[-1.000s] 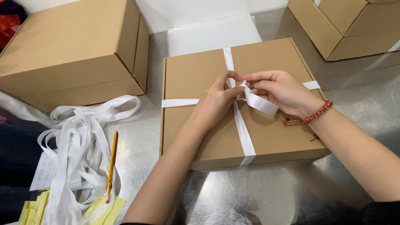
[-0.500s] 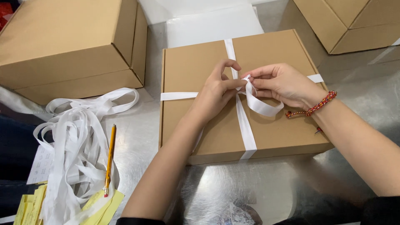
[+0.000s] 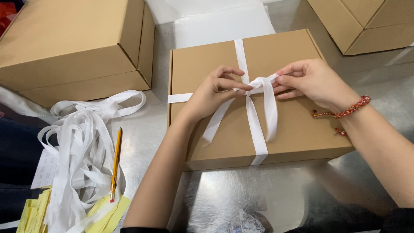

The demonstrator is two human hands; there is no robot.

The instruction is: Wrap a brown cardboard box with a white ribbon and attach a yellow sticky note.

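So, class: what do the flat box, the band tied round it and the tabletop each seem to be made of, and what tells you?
Box: brown cardboard, matt, with folded edges.
Ribbon: white, probably woven fabric or paper; it bends softly into a loop.
Table: likely steel; grey, brushed and reflective.

Both bare forearms reach in from the lower edge and converge toward the middle; the left hand (image 3: 213,92) lies palm down, wrist slightly bent, index finger and thumb stretched rightward and pinched together; the right hand (image 3: 312,82) faces it, fingers extended leftward, thumb and fingertips closed in a pinch; a red beaded bracelet (image 3: 351,110) circles the right wrist.
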